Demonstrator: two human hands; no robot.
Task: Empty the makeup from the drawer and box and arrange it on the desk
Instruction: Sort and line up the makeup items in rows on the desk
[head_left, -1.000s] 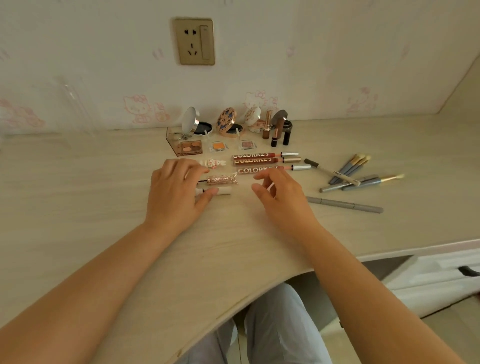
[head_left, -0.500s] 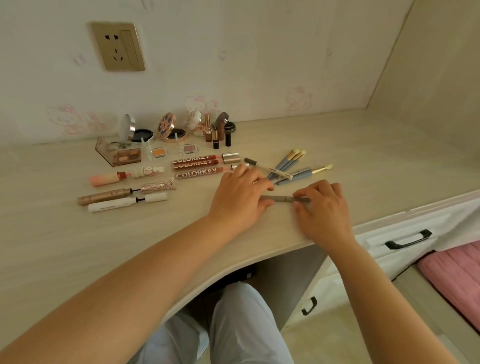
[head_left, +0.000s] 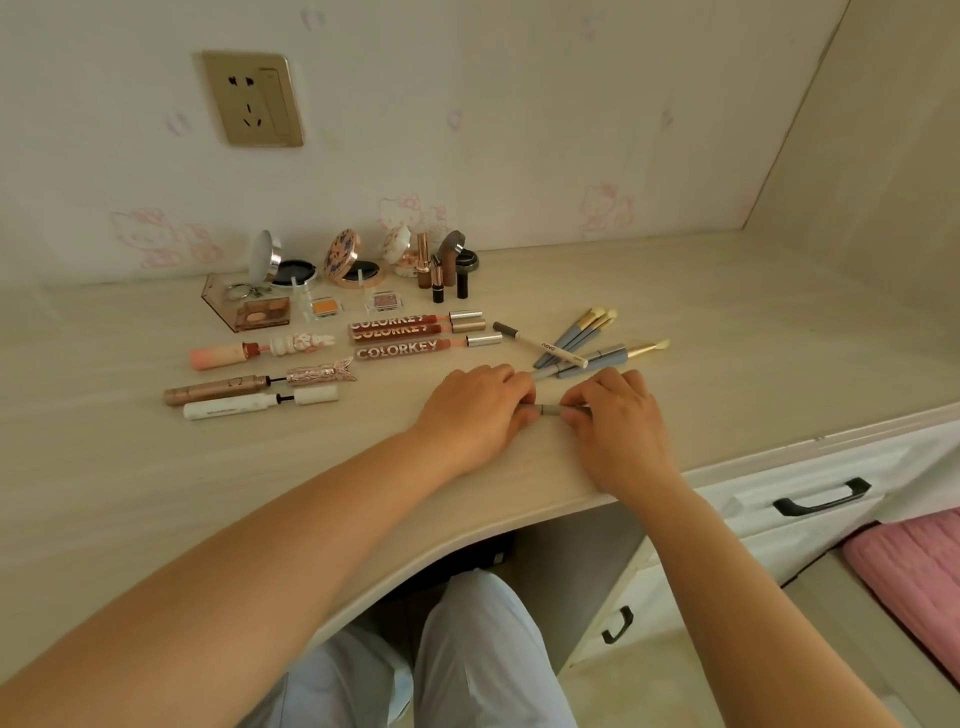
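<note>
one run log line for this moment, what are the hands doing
left hand: grips grey pencil | right hand: pinches its other end | pencil: low over desk, contact unclear | brushes: untouched

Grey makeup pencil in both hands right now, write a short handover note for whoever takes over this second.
Left hand and right hand each pinch one end of the slim grey makeup pencil, low over the pale wooden desk.
Done: three COLORKEY lip tubes, compacts, palettes and mascaras laid in rows; blue-handled brushes and white pencil lie crossed.
Left: place the grey pencil, straighten the brushes. The white drawer is shut; contents unseen.
</note>
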